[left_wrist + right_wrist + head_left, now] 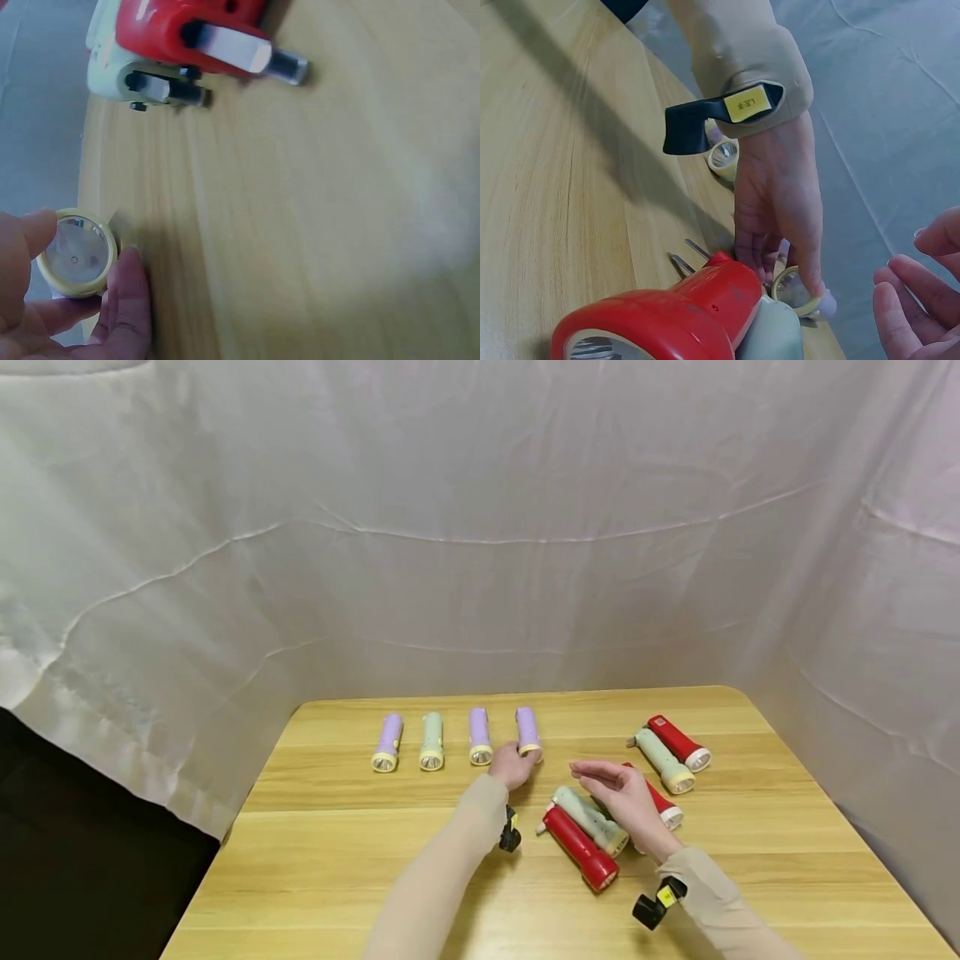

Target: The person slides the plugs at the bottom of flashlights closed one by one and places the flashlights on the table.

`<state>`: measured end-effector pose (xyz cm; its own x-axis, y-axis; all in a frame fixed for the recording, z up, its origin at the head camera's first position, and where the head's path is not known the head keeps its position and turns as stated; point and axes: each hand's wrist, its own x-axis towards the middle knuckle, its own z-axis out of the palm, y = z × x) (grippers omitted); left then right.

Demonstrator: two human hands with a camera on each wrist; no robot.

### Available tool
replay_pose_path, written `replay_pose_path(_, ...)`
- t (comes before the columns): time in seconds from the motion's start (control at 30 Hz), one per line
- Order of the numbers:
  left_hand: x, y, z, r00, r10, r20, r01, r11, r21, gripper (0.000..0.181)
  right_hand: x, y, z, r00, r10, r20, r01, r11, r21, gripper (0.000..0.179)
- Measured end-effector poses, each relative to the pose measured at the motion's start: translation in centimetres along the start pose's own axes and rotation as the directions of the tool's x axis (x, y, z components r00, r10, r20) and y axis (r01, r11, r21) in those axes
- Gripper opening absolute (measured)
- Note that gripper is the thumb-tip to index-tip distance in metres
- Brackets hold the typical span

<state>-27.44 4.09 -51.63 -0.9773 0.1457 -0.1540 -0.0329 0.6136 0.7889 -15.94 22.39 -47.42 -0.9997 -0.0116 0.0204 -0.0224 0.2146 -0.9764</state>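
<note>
Purple torch (527, 722): left hand (512, 767) grips its head (77, 255), seemingly to steady it; right hand (626, 797) hovers empty, relaxed.

The bench (315, 877) is of wood, or has a wood-like surface, with a smooth finish, light grain and a soft shine. The curtain (480, 593) is cloth, rather satiny, with wrinkles and a low sheen. The red flashlight (712, 311) looks to be hard plastic, smooth and quite glossy. The pale green flashlight (432, 735) and the purple flashlight (479, 728) seem also plastic, but more matt. The lens (75, 251) is transparent and shiny, in a smooth cream plastic ring (71, 289). The prongs (236, 49) shine like metal. The sleeve (769, 56) is matt cloth; the wrist camera (686, 131) appears as black plastic, and its yellow label (746, 103) looks like paper.
</note>
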Motion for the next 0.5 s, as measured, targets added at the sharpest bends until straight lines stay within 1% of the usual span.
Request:
replay_pose_path(0.13,0.13,0.33,-0.17,0.999,-0.037,0.019,0.037,0.999,-0.013,0.046,-0.11,-0.02,-0.01,1.000,-0.013,-0.001,0.013,1.000,0.012,0.034)
replay_pose_path(0.27,0.16,0.44,-0.24,0.998,-0.057,0.023,0.057,0.998,-0.008,0.050,-0.22,-0.04,-0.07,1.000,-0.024,0.000,0.024,1.000,0.015,0.033)
replay_pose_path(0.4,0.15,0.37,-0.19,0.998,-0.061,0.017,0.061,0.998,0.005,0.053,-0.31,-0.05,-0.21,1.000,-0.021,0.003,0.021,1.000,0.013,0.034)
replay_pose_path(0.5,0.03,0.35,-0.19,0.998,-0.058,0.020,0.058,0.998,-0.004,0.057,-0.34,-0.10,-0.35,1.000,-0.015,0.001,0.015,1.000,0.008,0.034)
